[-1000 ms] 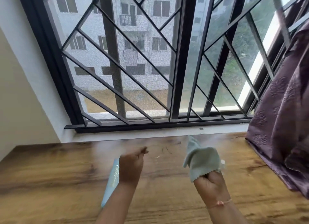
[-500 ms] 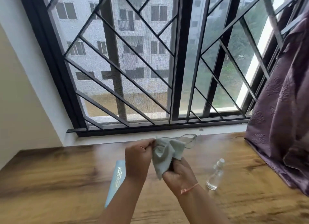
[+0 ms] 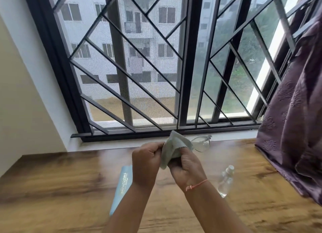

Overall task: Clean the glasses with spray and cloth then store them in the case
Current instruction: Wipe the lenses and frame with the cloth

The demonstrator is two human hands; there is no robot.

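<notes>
The job is about half done. Both hands are up over the tabletop [image 3: 52,189], close together, working on the glasses [image 3: 201,143]. The right hand [image 3: 187,168] is wrapped around the cloth [image 3: 174,145] and squeezes it over one lens. The left hand [image 3: 148,161] is curled tight at the left edge of the cloth. It looks like it grips the glasses by their left end, though the cloth covers that spot. The other lens sticks out bare to the right of the cloth, on the far side by the window [image 3: 184,58]. The spray bottle [image 3: 225,181] sits on the tabletop to the right of the hands. No hand touches it, so I think the spraying is done. Wiping is the step going on now, and the bare lens may need a rub too. The flat blue case [image 3: 122,185] lies on the tabletop on the left, partly under the left arm. The glasses are not in it. What is left is to finish wiping, put the cloth down, and put the glasses in the case. A purple curtain [image 3: 296,110] hangs on the right.
</notes>
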